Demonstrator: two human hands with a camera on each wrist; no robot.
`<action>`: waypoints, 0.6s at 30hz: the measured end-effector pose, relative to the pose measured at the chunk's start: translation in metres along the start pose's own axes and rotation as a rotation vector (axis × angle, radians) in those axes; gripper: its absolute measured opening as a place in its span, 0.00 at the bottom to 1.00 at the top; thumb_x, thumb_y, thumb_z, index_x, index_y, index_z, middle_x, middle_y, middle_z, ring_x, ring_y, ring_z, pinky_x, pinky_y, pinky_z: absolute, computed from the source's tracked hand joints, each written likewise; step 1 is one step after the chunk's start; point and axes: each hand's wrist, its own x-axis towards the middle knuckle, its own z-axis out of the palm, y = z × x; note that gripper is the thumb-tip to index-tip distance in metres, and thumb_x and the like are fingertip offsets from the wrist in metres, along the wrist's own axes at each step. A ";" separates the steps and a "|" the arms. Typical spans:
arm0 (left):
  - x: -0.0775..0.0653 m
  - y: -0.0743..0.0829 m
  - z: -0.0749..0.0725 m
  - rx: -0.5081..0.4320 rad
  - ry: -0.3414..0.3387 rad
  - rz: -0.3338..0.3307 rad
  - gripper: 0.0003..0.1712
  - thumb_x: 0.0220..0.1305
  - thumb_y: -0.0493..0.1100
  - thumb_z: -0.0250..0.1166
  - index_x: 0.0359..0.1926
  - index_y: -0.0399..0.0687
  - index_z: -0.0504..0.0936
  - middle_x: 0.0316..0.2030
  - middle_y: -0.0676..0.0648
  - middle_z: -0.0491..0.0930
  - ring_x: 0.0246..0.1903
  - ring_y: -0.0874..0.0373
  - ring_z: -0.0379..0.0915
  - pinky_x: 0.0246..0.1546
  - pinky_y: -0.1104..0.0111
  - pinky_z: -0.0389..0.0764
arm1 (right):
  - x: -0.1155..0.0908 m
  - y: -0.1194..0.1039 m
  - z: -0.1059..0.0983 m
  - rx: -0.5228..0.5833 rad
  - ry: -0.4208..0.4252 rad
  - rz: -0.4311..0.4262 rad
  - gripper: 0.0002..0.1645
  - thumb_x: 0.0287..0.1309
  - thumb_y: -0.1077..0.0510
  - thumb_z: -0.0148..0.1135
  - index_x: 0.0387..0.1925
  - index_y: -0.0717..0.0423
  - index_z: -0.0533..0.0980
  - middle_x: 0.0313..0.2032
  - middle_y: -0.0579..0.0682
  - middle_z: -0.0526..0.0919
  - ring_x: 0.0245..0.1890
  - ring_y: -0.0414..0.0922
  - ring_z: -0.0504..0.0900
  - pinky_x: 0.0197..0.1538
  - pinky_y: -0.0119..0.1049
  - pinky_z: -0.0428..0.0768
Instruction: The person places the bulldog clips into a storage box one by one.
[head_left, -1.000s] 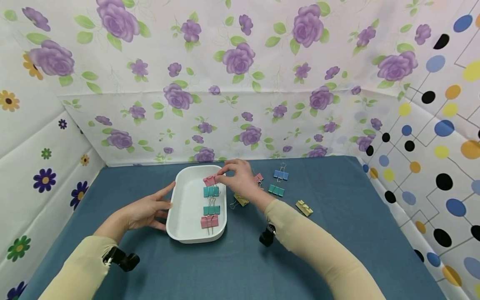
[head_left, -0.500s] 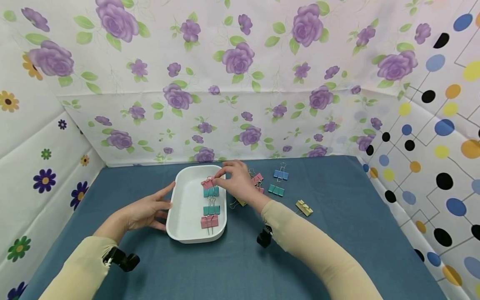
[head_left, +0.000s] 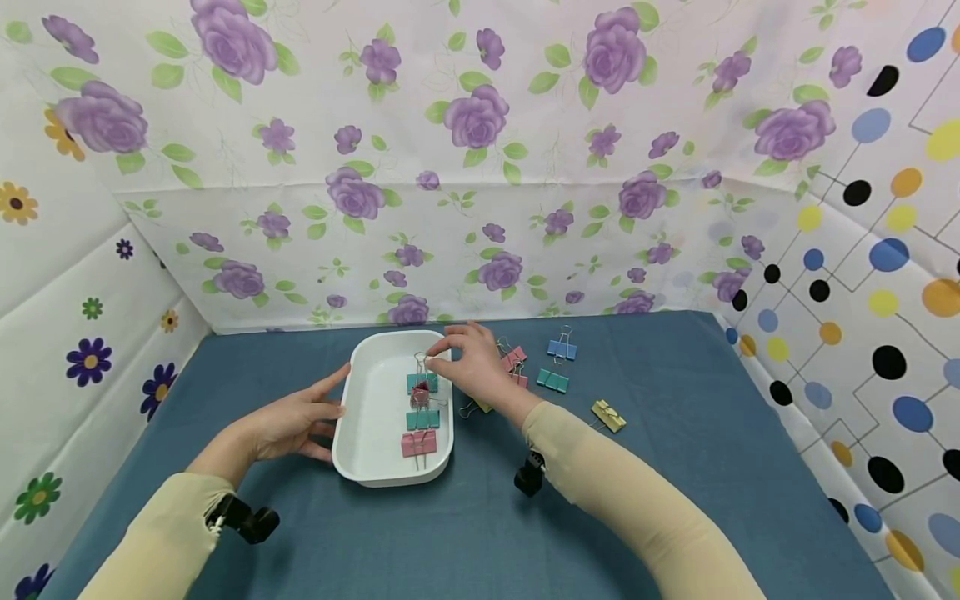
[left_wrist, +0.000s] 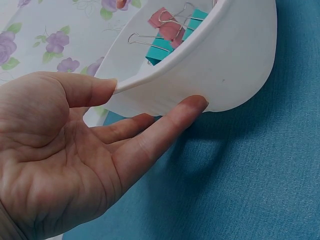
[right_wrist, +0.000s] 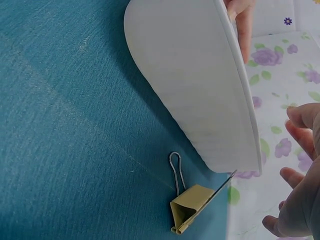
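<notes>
White tray (head_left: 375, 417) runs approx. near-far lengthwise, L hand (head_left: 298, 418) touching it

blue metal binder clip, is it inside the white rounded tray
No, the blue metal binder clip lies on the dark blue cloth, outside the white rounded tray.

The tray (head_left: 375, 412) has room at left; binder clips (head_left: 419, 443) obstruct its right.

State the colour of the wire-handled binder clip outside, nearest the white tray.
Yellow; this wire-handled binder clip shows best in the right wrist view.
</notes>
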 end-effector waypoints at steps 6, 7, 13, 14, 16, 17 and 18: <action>0.000 0.001 0.000 0.000 -0.005 0.003 0.47 0.64 0.49 0.59 0.69 0.84 0.37 0.69 0.34 0.46 0.56 0.37 0.66 0.41 0.45 0.76 | 0.000 0.002 -0.004 0.014 0.000 0.012 0.13 0.56 0.41 0.62 0.41 0.38 0.82 0.62 0.44 0.67 0.69 0.52 0.46 0.64 0.56 0.52; 0.000 0.001 0.000 0.001 -0.005 0.005 0.47 0.64 0.50 0.59 0.69 0.84 0.37 0.69 0.34 0.45 0.56 0.37 0.66 0.41 0.45 0.76 | 0.000 0.002 -0.005 0.017 0.003 0.012 0.14 0.56 0.42 0.62 0.42 0.38 0.82 0.62 0.43 0.67 0.69 0.52 0.46 0.64 0.56 0.52; 0.001 0.000 0.000 -0.002 -0.005 0.008 0.46 0.65 0.48 0.59 0.69 0.84 0.37 0.69 0.34 0.44 0.56 0.37 0.66 0.41 0.45 0.76 | -0.001 0.003 -0.010 0.042 0.018 0.000 0.17 0.56 0.42 0.62 0.44 0.42 0.82 0.61 0.44 0.68 0.67 0.50 0.49 0.63 0.55 0.54; 0.001 0.000 0.000 -0.002 -0.004 0.007 0.46 0.65 0.48 0.59 0.69 0.85 0.37 0.69 0.34 0.44 0.55 0.37 0.66 0.41 0.45 0.76 | -0.001 0.003 -0.011 0.047 0.018 -0.002 0.18 0.56 0.42 0.62 0.45 0.42 0.81 0.61 0.45 0.68 0.67 0.50 0.49 0.63 0.55 0.54; 0.001 0.000 -0.001 -0.002 -0.003 0.007 0.45 0.67 0.47 0.57 0.69 0.85 0.37 0.69 0.34 0.45 0.55 0.37 0.66 0.41 0.45 0.76 | -0.002 0.002 -0.012 0.060 0.016 -0.005 0.18 0.56 0.42 0.62 0.45 0.42 0.81 0.61 0.45 0.68 0.67 0.50 0.49 0.63 0.56 0.54; 0.001 -0.001 -0.001 -0.001 -0.003 0.007 0.44 0.68 0.46 0.56 0.69 0.85 0.38 0.69 0.34 0.45 0.55 0.37 0.67 0.41 0.45 0.76 | -0.003 0.002 -0.013 0.066 0.015 -0.004 0.18 0.56 0.42 0.62 0.46 0.42 0.81 0.61 0.45 0.68 0.67 0.50 0.49 0.63 0.56 0.54; 0.001 -0.001 0.000 0.000 -0.002 0.007 0.43 0.68 0.45 0.55 0.69 0.85 0.38 0.69 0.34 0.45 0.55 0.37 0.67 0.41 0.45 0.76 | -0.003 0.001 -0.014 0.070 0.015 -0.003 0.17 0.56 0.42 0.62 0.46 0.42 0.81 0.61 0.44 0.68 0.67 0.50 0.49 0.63 0.56 0.55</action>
